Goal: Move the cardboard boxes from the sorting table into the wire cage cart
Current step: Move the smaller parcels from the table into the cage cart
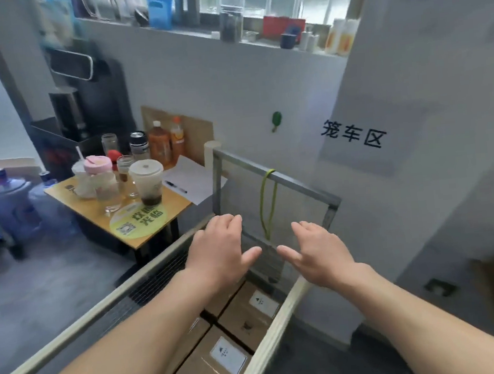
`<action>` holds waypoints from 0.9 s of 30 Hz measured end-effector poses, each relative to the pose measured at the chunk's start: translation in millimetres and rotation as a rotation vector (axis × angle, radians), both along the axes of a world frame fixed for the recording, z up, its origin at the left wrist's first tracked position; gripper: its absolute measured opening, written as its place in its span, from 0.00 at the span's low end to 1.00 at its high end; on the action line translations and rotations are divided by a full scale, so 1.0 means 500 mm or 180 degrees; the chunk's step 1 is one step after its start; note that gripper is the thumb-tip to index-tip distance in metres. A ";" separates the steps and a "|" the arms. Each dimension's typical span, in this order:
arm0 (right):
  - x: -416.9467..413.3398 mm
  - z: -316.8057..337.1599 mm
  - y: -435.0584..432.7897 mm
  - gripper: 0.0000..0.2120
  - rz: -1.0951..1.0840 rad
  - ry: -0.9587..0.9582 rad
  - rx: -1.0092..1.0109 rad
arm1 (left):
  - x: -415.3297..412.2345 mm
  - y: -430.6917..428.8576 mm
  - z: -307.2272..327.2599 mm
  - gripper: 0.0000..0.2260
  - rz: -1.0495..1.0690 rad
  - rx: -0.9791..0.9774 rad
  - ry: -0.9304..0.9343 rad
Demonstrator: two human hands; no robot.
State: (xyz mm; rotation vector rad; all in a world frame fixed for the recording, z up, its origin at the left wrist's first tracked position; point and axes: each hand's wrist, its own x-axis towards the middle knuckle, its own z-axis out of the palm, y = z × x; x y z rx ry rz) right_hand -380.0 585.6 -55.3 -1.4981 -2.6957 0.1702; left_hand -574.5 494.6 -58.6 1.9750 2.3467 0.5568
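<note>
Below me stands the wire cage cart (271, 172), a grey metal frame with mesh sides. Several brown cardboard boxes (215, 367) with white labels lie packed flat on its floor. My left hand (220, 246) and my right hand (315, 246) hover side by side above the cart's far end, palms down, fingers spread, thumbs pointing toward each other. Neither hand holds anything. My forearms hide part of the boxes. The sorting table is out of view.
A small wooden table (91, 208) left of the cart carries several cups, jars and bottles, paper and a pen. Water jugs (11, 197) stand on the floor further left. A green cord (267, 203) hangs from the cart's top rail. A white wall is on the right.
</note>
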 end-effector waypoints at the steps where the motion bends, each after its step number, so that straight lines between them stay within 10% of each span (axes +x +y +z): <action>1: 0.029 0.008 -0.010 0.30 -0.0123 0.0017 0.0009 | 0.024 0.004 0.009 0.35 -0.0124 0.0036 -0.0009; 27: 0.868 0.085 -0.317 0.36 -0.2112 0.0426 0.0326 | 0.852 -0.046 0.098 0.36 -0.2133 0.0103 0.0205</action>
